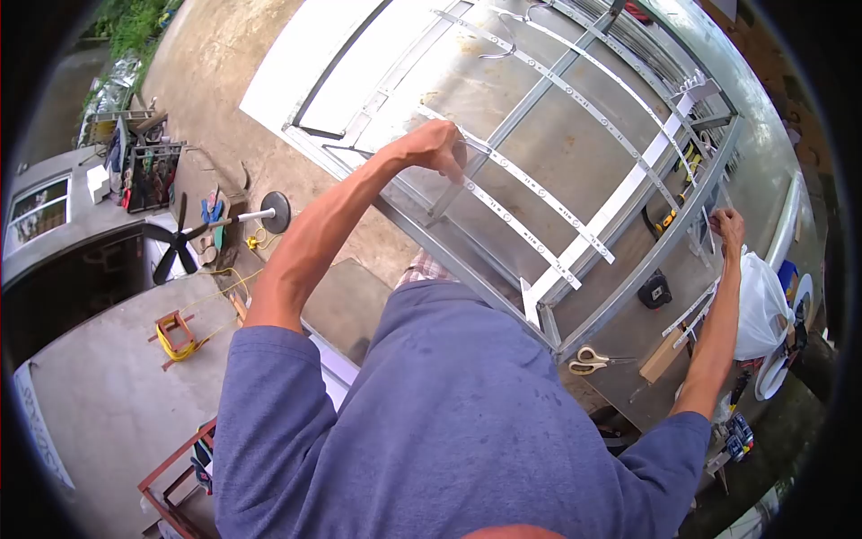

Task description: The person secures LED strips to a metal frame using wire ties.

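Note:
My left hand (438, 148) is curled, fingers and thumb pinched at the near end of a white LED strip (521, 232) with round lenses along it. Several similar strips lie across a grey metal frame (530, 94). My right hand (727, 226) reaches past the frame's right side, its fingers closed over the workbench. What they hold, if anything, is too small to make out. Below that hand lie short white strip pieces (696, 314) and a wooden block (662, 357).
On the bench are scissors (588, 361), a black tape measure (655, 289) and a white plastic bag (761, 305). A fan with black blades (175, 241) stands at left. Yellow cord wound on a wooden holder (176, 338) lies on the concrete floor.

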Tool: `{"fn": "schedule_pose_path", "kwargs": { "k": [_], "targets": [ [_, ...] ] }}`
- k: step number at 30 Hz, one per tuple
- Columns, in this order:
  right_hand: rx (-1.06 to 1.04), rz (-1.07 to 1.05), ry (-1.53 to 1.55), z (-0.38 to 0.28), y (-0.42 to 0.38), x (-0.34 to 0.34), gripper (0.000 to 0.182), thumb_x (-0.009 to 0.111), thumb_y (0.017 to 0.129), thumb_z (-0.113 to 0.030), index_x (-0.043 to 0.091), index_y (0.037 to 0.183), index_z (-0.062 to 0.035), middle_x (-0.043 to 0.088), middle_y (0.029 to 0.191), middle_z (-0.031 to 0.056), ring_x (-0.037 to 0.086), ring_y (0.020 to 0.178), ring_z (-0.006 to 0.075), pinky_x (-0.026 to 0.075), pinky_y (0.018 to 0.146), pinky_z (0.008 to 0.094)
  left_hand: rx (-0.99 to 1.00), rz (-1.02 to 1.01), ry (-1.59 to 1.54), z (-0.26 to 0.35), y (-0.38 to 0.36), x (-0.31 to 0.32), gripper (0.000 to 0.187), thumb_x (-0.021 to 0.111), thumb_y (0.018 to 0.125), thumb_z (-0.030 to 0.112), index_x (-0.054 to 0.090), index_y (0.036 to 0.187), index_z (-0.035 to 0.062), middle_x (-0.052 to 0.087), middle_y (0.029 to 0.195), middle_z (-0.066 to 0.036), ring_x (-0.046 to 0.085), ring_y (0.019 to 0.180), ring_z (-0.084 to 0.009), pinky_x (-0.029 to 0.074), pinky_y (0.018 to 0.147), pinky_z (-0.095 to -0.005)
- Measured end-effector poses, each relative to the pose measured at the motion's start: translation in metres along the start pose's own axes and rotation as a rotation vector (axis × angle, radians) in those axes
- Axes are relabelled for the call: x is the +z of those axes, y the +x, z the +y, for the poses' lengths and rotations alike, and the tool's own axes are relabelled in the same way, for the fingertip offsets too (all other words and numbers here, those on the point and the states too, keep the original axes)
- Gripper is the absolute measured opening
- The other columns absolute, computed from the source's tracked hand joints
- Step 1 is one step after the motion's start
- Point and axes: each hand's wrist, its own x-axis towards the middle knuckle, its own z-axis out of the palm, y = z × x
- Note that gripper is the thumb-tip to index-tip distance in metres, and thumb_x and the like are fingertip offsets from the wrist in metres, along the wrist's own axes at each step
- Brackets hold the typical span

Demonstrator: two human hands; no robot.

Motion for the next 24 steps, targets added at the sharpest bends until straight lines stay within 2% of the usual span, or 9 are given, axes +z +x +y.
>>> {"fn": "schedule_pose_path", "kwargs": {
  "k": [3,5,8,11,17,18,21,23,24],
  "targets": [
    [0.143,-0.003,0.121,-0.020,-0.028,0.007,0.024,0.057,0.094,-0.018,0.063,0.104,0.0038,0.073,0.092,0.0163,0.074,0.076,0.0232,0.064,0.065,0.0336,-0.002,-0.007,-0.010,0.000,0.002,0.000,0.029,0.085,0.060,0.018,0.076,0.080,-0.0016,0.073,0.071,-0.010,0.069,0.064,-0.0169,0.054,0.060,-0.0300],
    [0.056,0.103,0.156,-0.016,-0.041,0.007,0.023,0.054,0.099,-0.023,0.059,0.103,-0.0003,0.072,0.094,0.0154,0.073,0.077,0.0236,0.063,0.067,0.0343,-0.024,0.005,-0.039,0.006,0.002,-0.001,0.028,0.085,0.058,0.018,0.076,0.076,-0.0018,0.071,0.068,-0.010,0.067,0.061,-0.0183,0.053,0.060,-0.0324],
    [-0.040,0.290,0.243,-0.038,-0.072,0.001,0.024,0.064,0.096,-0.018,0.063,0.107,0.0025,0.073,0.092,0.0136,0.074,0.081,0.0232,0.063,0.072,0.0327,-0.014,0.023,-0.025,0.001,0.009,0.004,0.023,0.085,0.058,0.016,0.075,0.070,-0.0011,0.068,0.061,-0.009,0.064,0.054,-0.0156,0.050,0.053,-0.0299],
    [0.075,0.420,0.338,-0.071,-0.098,-0.013,0.017,0.070,0.092,-0.018,0.070,0.094,-0.0004,0.073,0.085,0.0084,0.071,0.074,0.0160,0.056,0.062,0.0265,-0.008,0.010,-0.039,0.006,0.005,0.001,0.023,0.084,0.061,0.016,0.076,0.071,-0.0026,0.069,0.062,-0.010,0.063,0.054,-0.0170,0.050,0.055,-0.0314],
    [0.210,0.289,0.488,-0.086,-0.129,-0.027,0.014,0.067,0.092,-0.015,0.068,0.083,-0.0046,0.067,0.072,0.0030,0.061,0.058,0.0123,0.047,0.051,0.0250,0.017,-0.048,-0.018,0.006,0.003,-0.001,0.026,0.084,0.063,0.019,0.077,0.075,-0.0034,0.072,0.066,-0.013,0.067,0.058,-0.0192,0.053,0.057,-0.0322],
    [0.194,0.463,0.620,-0.090,-0.134,-0.032,0.012,0.069,0.090,-0.015,0.067,0.082,-0.0056,0.063,0.068,0.0018,0.056,0.053,0.0103,0.042,0.046,0.0238,0.020,-0.045,-0.015,0.004,0.005,0.000,0.027,0.084,0.064,0.019,0.078,0.076,-0.0035,0.072,0.067,-0.013,0.067,0.059,-0.0196,0.053,0.058,-0.0323],
    [0.192,0.397,0.477,-0.095,-0.149,-0.049,0.013,0.072,0.088,-0.015,0.066,0.080,-0.0065,0.057,0.063,-0.0006,0.049,0.047,0.0081,0.035,0.040,0.0239,0.031,-0.047,0.033,0.005,0.005,-0.004,0.031,0.085,0.064,0.021,0.079,0.081,-0.0043,0.074,0.072,-0.015,0.069,0.061,-0.0210,0.056,0.062,-0.0324],
    [0.195,0.602,0.580,-0.099,-0.157,-0.067,0.016,0.073,0.087,-0.017,0.065,0.079,-0.0059,0.050,0.059,-0.0031,0.043,0.044,0.0053,0.029,0.037,0.0245,0.015,-0.044,0.030,0.006,0.007,-0.002,0.032,0.085,0.064,0.021,0.079,0.082,-0.0048,0.075,0.074,-0.015,0.071,0.063,-0.0214,0.057,0.064,-0.0322],
    [0.226,0.381,0.349,-0.112,-0.167,-0.073,0.016,0.072,0.087,-0.019,0.065,0.081,-0.0055,0.051,0.059,-0.0033,0.042,0.044,0.0056,0.029,0.037,0.0249,0.042,-0.054,0.033,0.003,0.008,-0.002,0.034,0.086,0.065,0.022,0.078,0.082,-0.0062,0.075,0.075,-0.016,0.073,0.066,-0.0219,0.058,0.065,-0.0323]
  ]
}}
